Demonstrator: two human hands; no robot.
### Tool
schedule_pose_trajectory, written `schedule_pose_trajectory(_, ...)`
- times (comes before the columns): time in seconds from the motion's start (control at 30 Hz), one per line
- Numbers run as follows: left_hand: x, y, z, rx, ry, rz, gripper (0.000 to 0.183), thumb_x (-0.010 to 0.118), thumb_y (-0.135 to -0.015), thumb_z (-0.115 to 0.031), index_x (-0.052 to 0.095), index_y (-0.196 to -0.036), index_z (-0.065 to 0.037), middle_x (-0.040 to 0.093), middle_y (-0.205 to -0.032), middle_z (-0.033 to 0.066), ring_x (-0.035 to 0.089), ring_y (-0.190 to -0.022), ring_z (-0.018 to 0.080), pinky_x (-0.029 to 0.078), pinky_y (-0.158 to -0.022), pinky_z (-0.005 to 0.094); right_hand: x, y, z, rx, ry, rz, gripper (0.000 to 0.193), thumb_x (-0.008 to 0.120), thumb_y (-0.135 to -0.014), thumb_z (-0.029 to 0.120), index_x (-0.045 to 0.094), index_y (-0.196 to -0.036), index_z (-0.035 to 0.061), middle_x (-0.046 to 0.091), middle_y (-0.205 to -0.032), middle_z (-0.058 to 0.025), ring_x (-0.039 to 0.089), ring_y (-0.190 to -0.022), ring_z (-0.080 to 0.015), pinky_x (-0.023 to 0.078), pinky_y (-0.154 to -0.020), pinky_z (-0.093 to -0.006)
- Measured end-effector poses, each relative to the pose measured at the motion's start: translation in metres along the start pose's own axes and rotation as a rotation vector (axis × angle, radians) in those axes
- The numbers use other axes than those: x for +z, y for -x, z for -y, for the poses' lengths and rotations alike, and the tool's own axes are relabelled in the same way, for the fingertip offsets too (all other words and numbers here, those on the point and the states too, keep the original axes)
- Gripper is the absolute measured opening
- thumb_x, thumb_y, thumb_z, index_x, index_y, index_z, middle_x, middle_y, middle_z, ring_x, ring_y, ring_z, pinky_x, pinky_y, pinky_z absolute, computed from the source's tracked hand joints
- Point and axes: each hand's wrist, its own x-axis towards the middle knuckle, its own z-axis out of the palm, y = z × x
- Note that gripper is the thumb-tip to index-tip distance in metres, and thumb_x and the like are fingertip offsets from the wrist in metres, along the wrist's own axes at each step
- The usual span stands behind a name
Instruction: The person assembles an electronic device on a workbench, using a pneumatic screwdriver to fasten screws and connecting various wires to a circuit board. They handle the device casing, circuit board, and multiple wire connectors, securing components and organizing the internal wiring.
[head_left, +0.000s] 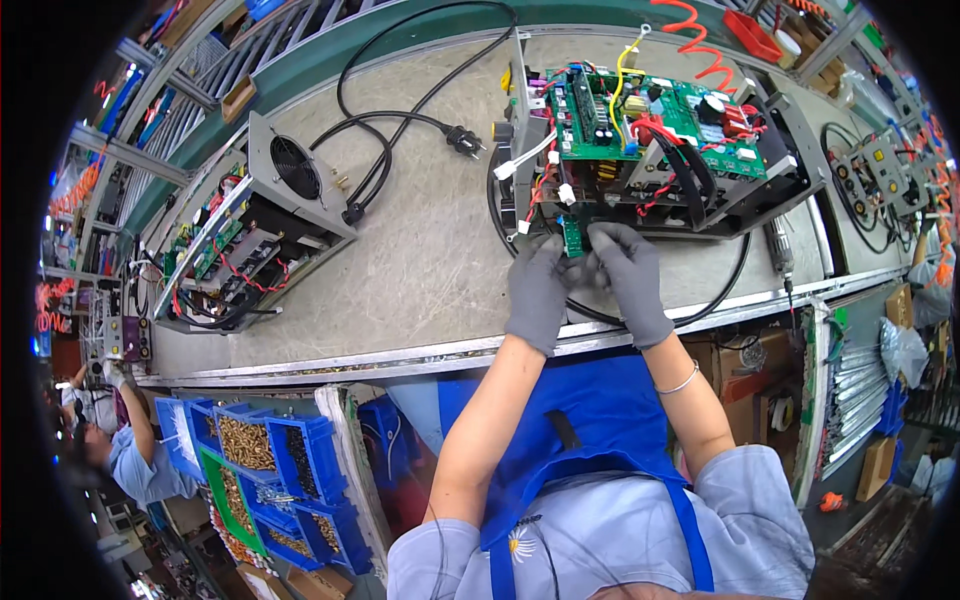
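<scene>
From the head cam, your gloved left hand and right hand both pinch a small green circuit board at the near edge of the open power unit, on the grey conveyor belt.

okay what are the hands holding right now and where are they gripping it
Both gloved hands, left hand and right hand, pinch a small green circuit board at its lower end, at the front of the open unit. Exact finger placement cannot be told.
</scene>
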Motion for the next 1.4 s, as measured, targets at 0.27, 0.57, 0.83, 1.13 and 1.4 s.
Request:
schedule_pose_trajectory(0.27, -0.009, 0.015, -0.026, 0.019, -0.301, -0.138, 0.025, 0.058, -0.096, -0.021, 0.06, -0.113, -0.002, 0.067, -0.095, 0.0079, 0.066, -0.078, 0.0143, 0.051, -0.062, 0.024, 0.012, -0.015, 0.0, -0.176, 0.14, 0.095, 0.031, 0.058, -0.092, 0.019, 0.064, -0.118, 0.0021, 0.068, -0.09, -0.0086, 0.063, -0.072, -0.0158, 0.051, -0.065, -0.0289)
schedule_pose_trajectory(0.57, 0.016, 0.033, -0.032, 0.278, -0.585, -0.132, 0.024, 0.062, -0.094, -0.013, 0.059, -0.111, 0.003, 0.065, -0.098, 0.0104, 0.064, -0.08, 0.0143, 0.054, -0.067, 0.0258, -0.003, -0.01, -0.014, -0.582, 0.624, 0.141, 0.038, 0.066, -0.083, 0.026, 0.066, -0.118, 0.0107, 0.066, -0.109, -0.0115, 0.065, -0.093, -0.0292, 0.052, -0.084, -0.0384)
schedule_pose_trajectory(0.83, -0.015, 0.019, -0.042, 0.708, -1.238, -0.369, 0.038, 0.075, -0.082, -0.012, 0.061, -0.115, -0.001, 0.066, -0.101, 0.0106, 0.064, -0.087, 0.0158, 0.054, -0.074, 0.0305, 0.014, -0.007, -0.003, -0.257, 0.495, -0.05, 0.063, 0.068, -0.082, 0.059, 0.066, -0.117, 0.0069, 0.069, -0.092, -0.0152, 0.067, -0.076, -0.0306, 0.052, -0.072, -0.0419)
schedule_pose_trajectory(1.13, -0.006, 0.026, -0.057, 0.158, -0.69, -0.177, 0.026, 0.067, -0.092, -0.013, 0.063, -0.112, 0.002, 0.069, -0.091, 0.0112, 0.065, -0.072, 0.0147, 0.052, -0.059, 0.0251, 0.007, -0.018, -0.005, -0.13, 0.089, 0.134, 0.052, 0.06, -0.094, 0.05, 0.065, -0.115, 0.003, 0.069, -0.087, -0.0102, 0.065, -0.067, -0.0181, 0.05, -0.06, -0.0321)
schedule_pose_trajectory(1.4, -0.013, 0.033, -0.045, -0.169, -0.034, -0.084, 0.026, 0.064, -0.095, -0.02, 0.062, -0.114, -0.003, 0.068, -0.098, 0.0083, 0.063, -0.076, 0.0114, 0.049, -0.056, 0.0203, 0.011, -0.027, -0.003, -0.051, -0.027, 0.134, 0.046, 0.072, -0.088, 0.044, 0.073, -0.096, -0.0011, 0.069, -0.076, -0.0037, 0.058, -0.061, -0.0088, 0.046, -0.057, -0.0262)
